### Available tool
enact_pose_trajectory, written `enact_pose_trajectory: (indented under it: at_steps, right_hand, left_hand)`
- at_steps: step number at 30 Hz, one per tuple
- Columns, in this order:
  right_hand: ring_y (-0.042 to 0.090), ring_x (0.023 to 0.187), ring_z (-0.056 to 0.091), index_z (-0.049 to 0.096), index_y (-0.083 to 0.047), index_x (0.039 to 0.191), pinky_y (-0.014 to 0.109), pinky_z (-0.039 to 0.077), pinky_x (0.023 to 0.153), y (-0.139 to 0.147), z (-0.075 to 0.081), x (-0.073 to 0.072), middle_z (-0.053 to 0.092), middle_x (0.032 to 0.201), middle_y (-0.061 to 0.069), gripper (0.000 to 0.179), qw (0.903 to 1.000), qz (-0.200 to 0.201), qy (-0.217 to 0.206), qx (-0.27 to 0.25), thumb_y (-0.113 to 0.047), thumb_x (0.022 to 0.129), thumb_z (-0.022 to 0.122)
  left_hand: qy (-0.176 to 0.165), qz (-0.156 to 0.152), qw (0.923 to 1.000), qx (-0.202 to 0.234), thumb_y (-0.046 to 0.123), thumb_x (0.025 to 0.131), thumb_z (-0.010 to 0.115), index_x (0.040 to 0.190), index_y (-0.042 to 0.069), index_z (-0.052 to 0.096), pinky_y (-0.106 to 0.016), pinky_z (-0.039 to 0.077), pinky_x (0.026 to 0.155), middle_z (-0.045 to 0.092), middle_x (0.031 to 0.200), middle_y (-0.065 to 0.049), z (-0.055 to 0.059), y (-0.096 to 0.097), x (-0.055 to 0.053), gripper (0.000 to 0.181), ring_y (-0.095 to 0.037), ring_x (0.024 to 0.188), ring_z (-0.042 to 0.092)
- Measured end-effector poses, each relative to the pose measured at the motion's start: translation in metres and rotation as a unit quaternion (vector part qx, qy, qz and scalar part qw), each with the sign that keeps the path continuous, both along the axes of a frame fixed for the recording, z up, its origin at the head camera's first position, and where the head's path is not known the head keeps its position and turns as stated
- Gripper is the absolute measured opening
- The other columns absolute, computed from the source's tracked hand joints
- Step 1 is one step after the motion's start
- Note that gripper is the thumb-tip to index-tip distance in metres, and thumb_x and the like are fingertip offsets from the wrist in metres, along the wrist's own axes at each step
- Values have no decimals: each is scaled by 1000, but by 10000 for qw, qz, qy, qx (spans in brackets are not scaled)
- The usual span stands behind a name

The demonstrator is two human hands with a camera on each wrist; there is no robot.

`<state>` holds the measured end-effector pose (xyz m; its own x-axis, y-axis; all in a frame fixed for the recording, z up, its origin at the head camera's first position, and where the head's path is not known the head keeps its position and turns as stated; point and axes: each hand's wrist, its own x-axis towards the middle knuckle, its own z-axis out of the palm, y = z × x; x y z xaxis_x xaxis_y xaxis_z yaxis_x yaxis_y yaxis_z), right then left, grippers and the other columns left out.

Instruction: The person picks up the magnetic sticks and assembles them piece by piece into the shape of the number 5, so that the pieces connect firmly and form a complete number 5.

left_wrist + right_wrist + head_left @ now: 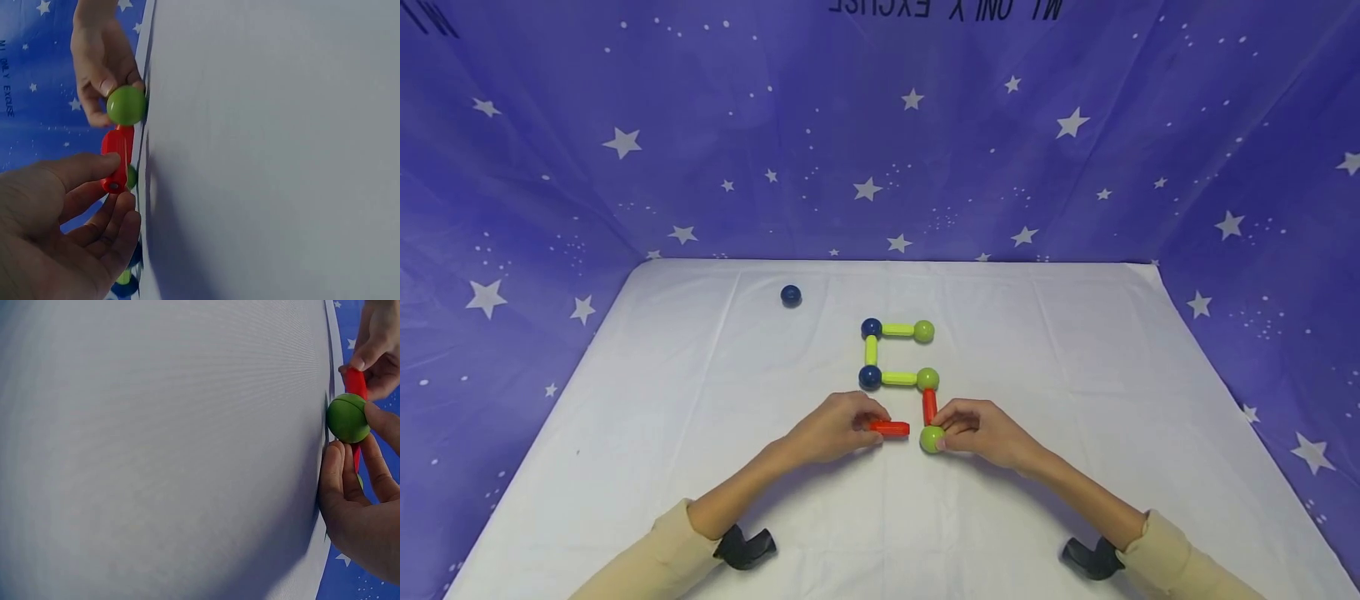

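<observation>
My left hand (838, 427) pinches a red rod (891, 428) between thumb and fingers, its free end pointing right. A small gap separates that end from a green ball (932, 439) in the head view. Thumb and fingers of my right hand (988, 432) grip this ball from the right. Another red rod (930, 406) runs up from it to a second green ball (928, 379). From there a yellow-green rod (898, 378) leads left to a blue ball (870, 377). In the left wrist view, the held red rod (115, 161) shows a round end.
Above, an upright yellow-green rod (871, 351) joins another blue ball (871, 329), a level rod (898, 330) and a green ball (924, 332). A loose blue ball (791, 296) lies at the back left of the white table (1060, 350). A starry purple curtain (820, 142) surrounds it.
</observation>
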<state>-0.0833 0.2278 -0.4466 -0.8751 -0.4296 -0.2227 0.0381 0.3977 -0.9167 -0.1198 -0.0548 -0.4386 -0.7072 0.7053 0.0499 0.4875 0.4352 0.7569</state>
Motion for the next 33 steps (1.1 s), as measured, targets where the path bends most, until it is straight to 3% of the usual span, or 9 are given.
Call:
enact_pose_trajectory:
  at_steps: [10,19,24,26,29,33]
  right_hand:
    - [25,88,63,70,-5,108,28,51,76,-1,-1,-1,68,94,7,20,10000,43,83,-27,-7,89,73]
    - [25,87,62,70,-5,108,28,51,75,-1,0,-1,68,93,8,20,10000,17,60,-12,-7,88,74]
    - [25,87,62,70,-5,108,28,51,75,-1,-1,-1,68,94,8,20,10000,27,58,-16,-7,89,74]
    - [25,87,62,70,-5,108,28,51,75,-1,-1,-1,68,94,8,20,10000,37,47,-23,-6,89,73]
    - [25,88,62,70,-4,108,27,50,74,-1,-1,-1,68,94,8,20,10000,48,1,-20,-6,89,72]
    - [25,88,62,69,-5,109,27,50,74,0,0,0,68,94,8,20,10000,30,-70,-9,-6,89,72]
  left_hand:
    - [-74,-178,9998,-75,3,84,78,106,2,73,-24,49,70,66,88,2,-7,14,2,23,-7,76,56]
    - [-74,-137,9998,-135,3,84,79,105,3,73,-24,49,72,65,88,3,-7,16,4,22,-10,78,56]
    - [-133,-71,9999,-65,6,85,78,106,2,71,-24,51,73,65,87,3,-2,11,2,23,-11,79,59]
    - [-175,127,9997,82,7,86,77,106,1,71,-26,52,74,66,86,3,3,6,-4,21,-11,79,60]
    - [-181,739,9964,386,7,89,74,104,0,71,-28,54,76,67,86,2,9,-8,-20,17,-12,79,62]
    - [91,1856,9799,730,7,90,72,107,-3,70,-35,55,82,70,92,-7,13,-33,-55,19,-21,85,66]
